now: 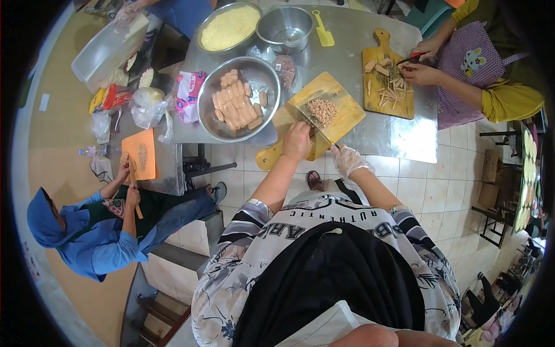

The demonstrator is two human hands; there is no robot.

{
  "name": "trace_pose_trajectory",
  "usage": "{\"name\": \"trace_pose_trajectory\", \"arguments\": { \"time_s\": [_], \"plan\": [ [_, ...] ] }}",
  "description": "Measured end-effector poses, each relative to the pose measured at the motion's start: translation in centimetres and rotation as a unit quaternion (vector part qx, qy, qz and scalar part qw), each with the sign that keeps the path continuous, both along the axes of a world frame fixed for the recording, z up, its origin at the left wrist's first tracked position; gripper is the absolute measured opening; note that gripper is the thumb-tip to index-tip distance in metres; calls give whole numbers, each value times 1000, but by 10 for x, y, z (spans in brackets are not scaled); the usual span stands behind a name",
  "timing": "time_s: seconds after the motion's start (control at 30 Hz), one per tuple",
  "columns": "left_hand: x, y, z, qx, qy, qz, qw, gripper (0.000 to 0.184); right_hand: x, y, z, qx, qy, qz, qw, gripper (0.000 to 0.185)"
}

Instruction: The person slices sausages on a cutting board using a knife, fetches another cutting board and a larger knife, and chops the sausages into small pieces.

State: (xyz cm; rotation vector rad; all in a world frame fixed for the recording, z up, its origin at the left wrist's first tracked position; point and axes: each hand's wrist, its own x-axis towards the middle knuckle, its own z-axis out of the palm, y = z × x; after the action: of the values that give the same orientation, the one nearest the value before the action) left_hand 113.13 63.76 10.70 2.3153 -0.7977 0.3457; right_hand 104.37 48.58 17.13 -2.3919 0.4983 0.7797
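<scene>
My right hand (350, 161), in a clear plastic glove, is closed around the handle of a knife (317, 128). Its long blade lies slantwise over a wooden cutting board (346, 118). Just beyond the blade is a heap of finely chopped, pinkish-brown sausage (322, 112). My left hand (296, 140), bare, rests over the near-left part of the board beside the blade, its fingers curled down. Whatever those fingers hold is hidden beneath them. Left of the board stands a steel bowl (203, 118) with many whole sausages (236, 103) inside.
At the back sit a bowl of pale yellow shreds (230, 28), a steel pot (258, 28) and a yellow spatula (324, 36). A co-worker at right cuts strips on another board (376, 58). Another person at left uses a knife on an orange board (132, 147).
</scene>
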Motion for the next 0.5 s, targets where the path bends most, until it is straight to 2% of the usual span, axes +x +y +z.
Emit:
{"name": "trace_pose_trajectory", "arguments": {
  "time_s": [0.17, 0.23, 0.4, 0.5],
  "plan": [
    [0, -1, 6, 12, 18, 7, 1000, 4, -26, -6, 24, -47, -34, 17, 998, 50],
    [2, -2, 8, 29, 40, 5, 999, 3, -29, -6, 27, -68, 15, 47, 996, 49],
    [-1, -4, 11, 10, 61, 21, 998, 4, -11, -1, -9, -25, -39, 23, 999, 48],
    [-1, -4, 5, -25, 42, 29, 998, 5, -8, -1, 10, -10, -29, 25, 999, 48]
  ]
}}
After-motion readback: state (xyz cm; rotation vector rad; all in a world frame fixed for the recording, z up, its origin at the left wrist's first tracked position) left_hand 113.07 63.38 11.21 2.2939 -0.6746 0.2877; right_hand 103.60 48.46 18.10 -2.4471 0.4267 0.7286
